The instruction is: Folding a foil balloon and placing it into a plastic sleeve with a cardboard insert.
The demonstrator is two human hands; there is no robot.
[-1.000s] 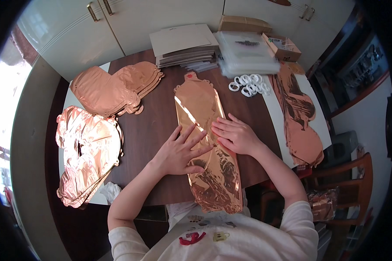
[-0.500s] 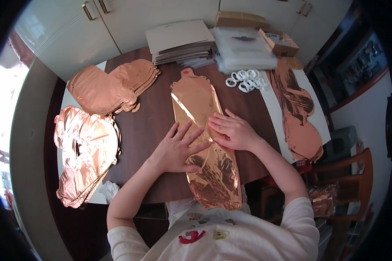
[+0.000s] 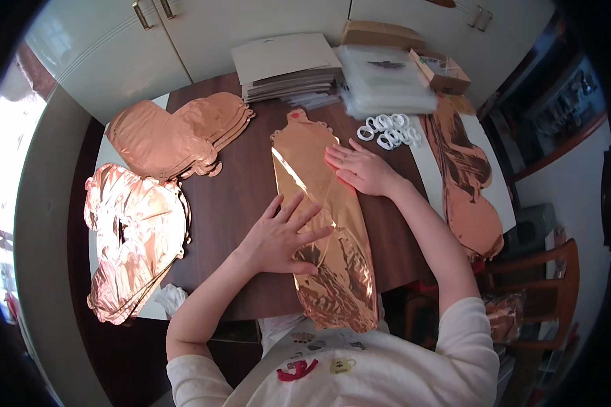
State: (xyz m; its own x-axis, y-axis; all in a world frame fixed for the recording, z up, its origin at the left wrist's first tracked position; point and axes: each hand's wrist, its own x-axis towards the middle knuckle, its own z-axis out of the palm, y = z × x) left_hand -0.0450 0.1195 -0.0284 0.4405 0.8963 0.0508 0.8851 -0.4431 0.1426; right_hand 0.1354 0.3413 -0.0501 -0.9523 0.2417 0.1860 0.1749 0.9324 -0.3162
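A long, flat piece of rose-gold foil [image 3: 305,152], apparently a folded foil balloon, lies lengthwise before me, with a narrow tab and red mark at its far end. Its near end is wrinkled and hangs past the table edge towards my shirt. My left hand [image 3: 278,237] rests over the left side of its lower half, fingers spread. Higher up, my right hand [image 3: 365,168] lies flat across the right edge, fingers stretched out. Neither hand grips anything. Two stacks of similar foil shapes are at my left, the upper one matte [image 3: 153,139] and the lower one shiny [image 3: 142,220].
More foil [image 3: 472,214] lies along the right side of the wooden table [image 3: 231,203]. Behind are stacked cardboard sheets [image 3: 285,57], clear plastic bags [image 3: 387,85], a small open box [image 3: 445,73] and several white rings [image 3: 385,129]. A wooden chair [image 3: 569,292] stands at right.
My right hand has slid away from me along the foil's right edge. My left hand stays nearly in place, and the view has shifted slightly.
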